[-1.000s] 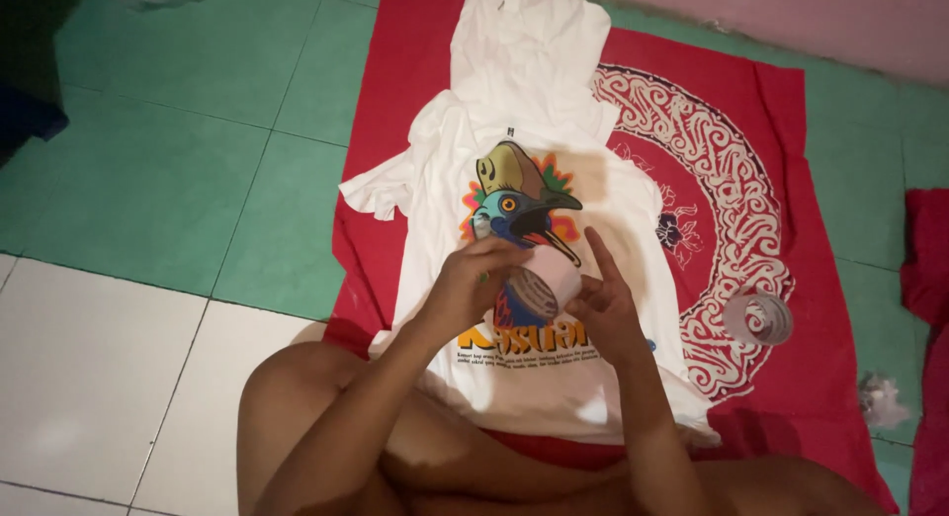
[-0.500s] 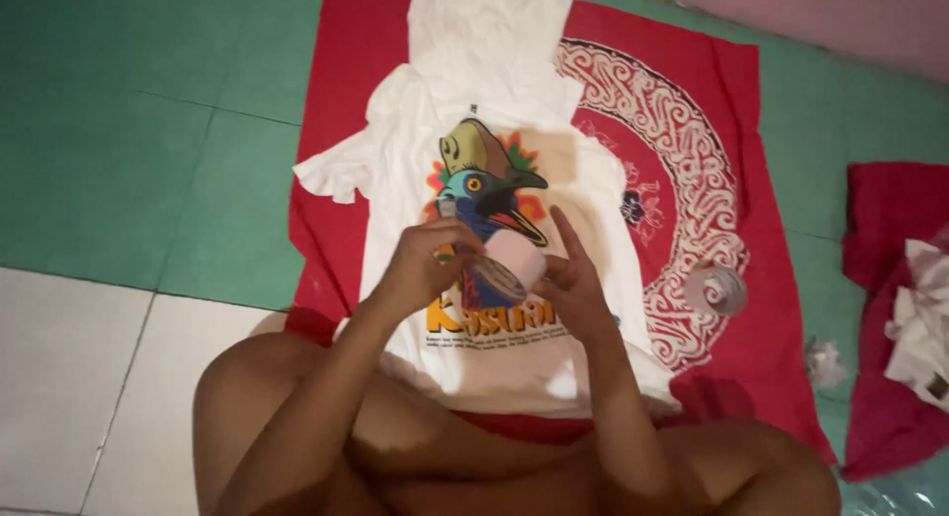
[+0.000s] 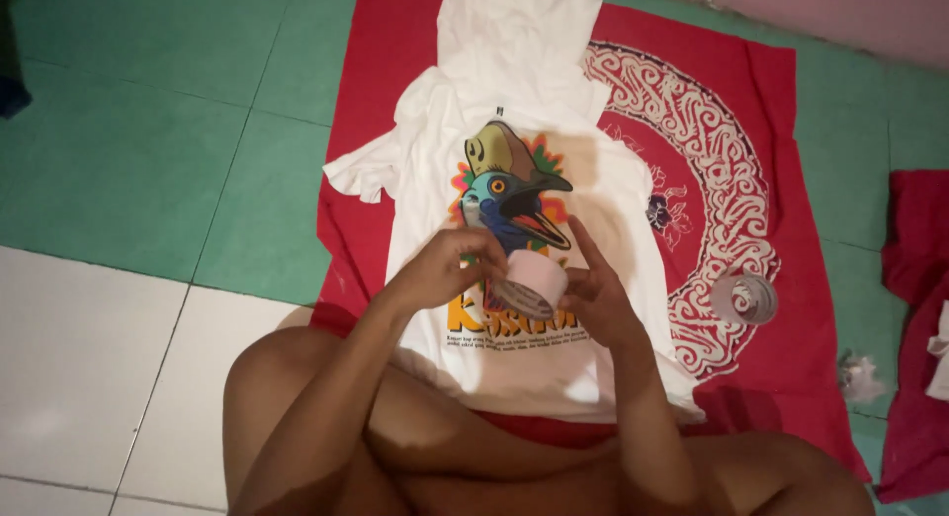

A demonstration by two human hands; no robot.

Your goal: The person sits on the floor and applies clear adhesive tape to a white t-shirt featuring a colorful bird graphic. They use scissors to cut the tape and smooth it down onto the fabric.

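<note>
From where I watch, the far left is green and white floor tiles [image 3: 148, 180], and then my bare knees, crossed at the bottom of the view, which tells me I am seated on the floor with the work spread in front of me. Next comes the white T-shirt [image 3: 514, 111], laid flat and face up on a red patterned cloth [image 3: 791, 180], I judge so the cloth keeps it off the tiles; its colourful bird print [image 3: 509, 195] faces me, one sleeve bunched at the left edge. My left hand [image 3: 440, 274] is raised over the lower part of the print, fingers curled and pinching at the near edge of a roll of tape [image 3: 532, 284], as though feeling for the loose end, though I cannot see the end itself. The roll hangs between the two hands, just above the shirt's lettering, tilted so its open core faces left and down. My right hand [image 3: 593, 294] grasps the roll from the other side, forefinger stretched upward. Further right, a second, clear roll of tape [image 3: 743, 299] lies by itself on the cloth, well apart from the hands. At the right edge another red fabric [image 3: 914, 279] lies on the floor.
</note>
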